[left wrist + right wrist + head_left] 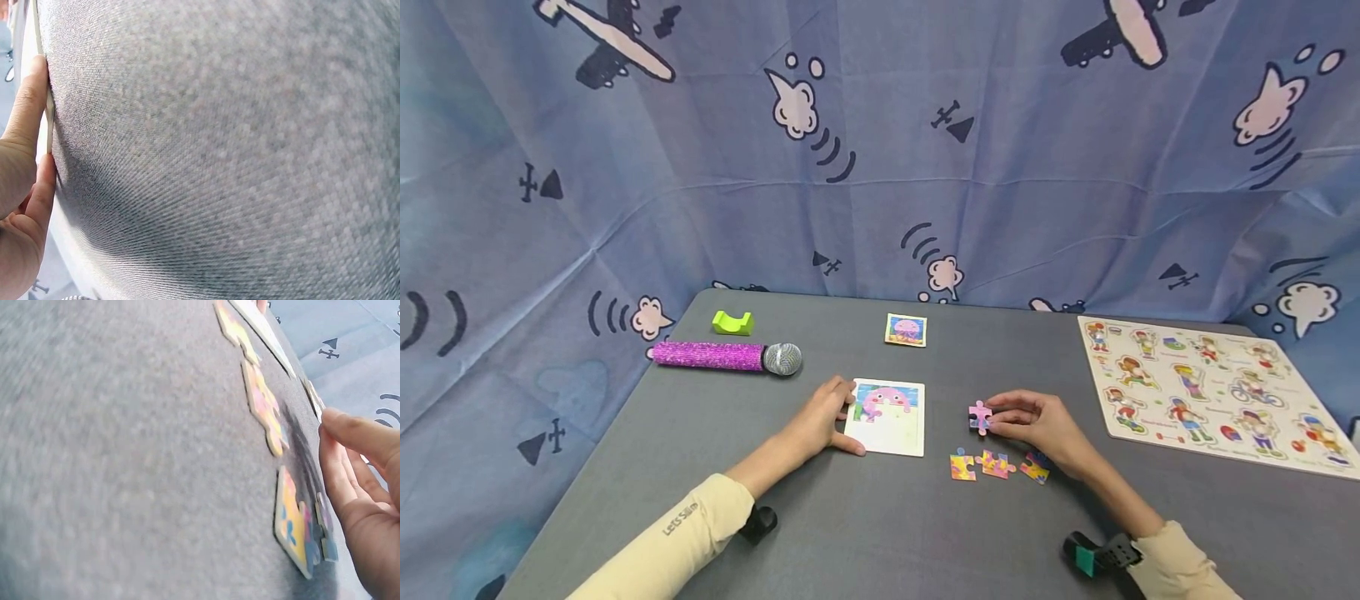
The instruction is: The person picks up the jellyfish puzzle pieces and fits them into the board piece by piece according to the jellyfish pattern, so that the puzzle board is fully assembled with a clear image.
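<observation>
A square puzzle board (900, 435) lies on the table, its upper part filled with a pink cartoon picture and its lower part bare. At its left side, my left hand (816, 419) rests thumb and fingers against the edge; the left wrist view shows fingertips (39, 69) touching that thin edge. To the right of the board, my right hand (1037, 423) pinches a pink-and-purple puzzle piece (979, 416) between thumb and fingers. Below it lie several yellow-and-pink puzzle pieces, among them a left one (962, 468) and a middle one (996, 464). Another puzzle piece (290, 519) lies close under the right hand.
A small picture card (906, 330) lies behind the board. Back left are a purple glittery microphone (711, 356) and a green curved block (732, 323). A large board with figure pictures (1213, 408) covers the right side. A blue patterned curtain (865, 217) hangs behind the table.
</observation>
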Tool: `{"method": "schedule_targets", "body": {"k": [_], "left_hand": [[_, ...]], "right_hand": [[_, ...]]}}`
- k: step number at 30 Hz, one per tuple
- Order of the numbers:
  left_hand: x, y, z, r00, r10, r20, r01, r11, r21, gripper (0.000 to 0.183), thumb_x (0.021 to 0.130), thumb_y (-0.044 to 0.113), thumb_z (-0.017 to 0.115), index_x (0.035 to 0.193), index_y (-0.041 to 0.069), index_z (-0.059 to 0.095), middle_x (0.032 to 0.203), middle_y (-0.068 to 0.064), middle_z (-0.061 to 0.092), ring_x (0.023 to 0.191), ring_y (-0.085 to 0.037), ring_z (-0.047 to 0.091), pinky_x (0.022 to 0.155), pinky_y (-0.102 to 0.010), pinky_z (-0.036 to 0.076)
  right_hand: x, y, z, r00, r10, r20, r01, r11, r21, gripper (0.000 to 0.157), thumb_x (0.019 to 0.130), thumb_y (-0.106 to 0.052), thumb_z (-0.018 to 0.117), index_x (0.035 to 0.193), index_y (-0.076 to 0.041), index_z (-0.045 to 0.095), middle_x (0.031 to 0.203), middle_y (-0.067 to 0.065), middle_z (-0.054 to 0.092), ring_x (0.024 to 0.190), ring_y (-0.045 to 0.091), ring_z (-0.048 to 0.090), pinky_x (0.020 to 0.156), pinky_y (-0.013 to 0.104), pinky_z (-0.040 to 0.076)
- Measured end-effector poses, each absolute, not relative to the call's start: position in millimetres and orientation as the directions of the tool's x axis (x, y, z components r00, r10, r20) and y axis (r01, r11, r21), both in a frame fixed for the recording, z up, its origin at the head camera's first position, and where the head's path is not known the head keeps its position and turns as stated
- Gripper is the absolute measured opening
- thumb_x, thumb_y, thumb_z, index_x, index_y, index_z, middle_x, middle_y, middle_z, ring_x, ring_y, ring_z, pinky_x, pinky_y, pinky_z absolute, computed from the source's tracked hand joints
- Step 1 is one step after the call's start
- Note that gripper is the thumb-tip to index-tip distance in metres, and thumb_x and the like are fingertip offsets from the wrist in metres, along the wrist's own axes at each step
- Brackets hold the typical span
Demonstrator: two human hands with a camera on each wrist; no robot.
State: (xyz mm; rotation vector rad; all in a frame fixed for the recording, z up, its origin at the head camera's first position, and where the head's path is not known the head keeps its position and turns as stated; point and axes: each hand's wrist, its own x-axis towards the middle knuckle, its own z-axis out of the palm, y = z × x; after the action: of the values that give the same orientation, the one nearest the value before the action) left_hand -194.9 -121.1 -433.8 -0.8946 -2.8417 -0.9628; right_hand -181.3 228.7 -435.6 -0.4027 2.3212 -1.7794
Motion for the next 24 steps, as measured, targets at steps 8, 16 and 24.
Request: {"method": "schedule_targets", "body": {"k": [8,16,24], "left_hand": [[-194.7,-121.3,-433.1,-0.842,0.511,0.175,0.511,0.652,0.56,0.093,0.056,0.022,0.093,0.125,-0.019,0.047,0.104,-0.017,0.055,0.097,-0.031,0.054,0.089,-0.04,0.05],[-194.8,-121.1,-433.5,-0.841,0.508,0.185,0.516,0.652,0.556,0.09,0.055,0.024,0.093,0.123,-0.018,0.05,0.107,-0.018,0.055,0.097,-0.03,0.054,0.088,-0.037,0.051],[-194.6,-122.1,-434.1,-0.844,0.5,0.195,0.513,0.645,0.566,0.091,0.055,0.024,0.093,0.125,-0.017,0.049,0.105,-0.015,0.056,0.096,-0.028,0.054,0.087,-0.036,0.052]], "right_hand": [[-182.2,220.4,-435.5,-0.941,-0.332,-0.061,0.056,0.023,-0.998,0.043,0.083,0.006,0.069,0.121,0.018,0.052,0.106,0.002,0.07,0.091,0.01,0.068,0.081,0.025,0.055],[-181.2,204.5,-424.4,-0.938,-0.318,-0.14,0.153,-0.014,-0.988,0.043,0.083,0.005,0.069,0.121,0.015,0.053,0.105,0.002,0.069,0.092,0.01,0.067,0.082,0.027,0.056],[-183.1,190.7,-417.4,-0.93,-0.28,-0.239,0.242,0.025,-0.97,0.042,0.083,0.0,0.071,0.122,0.01,0.056,0.104,0.0,0.07,0.092,0.008,0.065,0.08,0.026,0.056]]}}
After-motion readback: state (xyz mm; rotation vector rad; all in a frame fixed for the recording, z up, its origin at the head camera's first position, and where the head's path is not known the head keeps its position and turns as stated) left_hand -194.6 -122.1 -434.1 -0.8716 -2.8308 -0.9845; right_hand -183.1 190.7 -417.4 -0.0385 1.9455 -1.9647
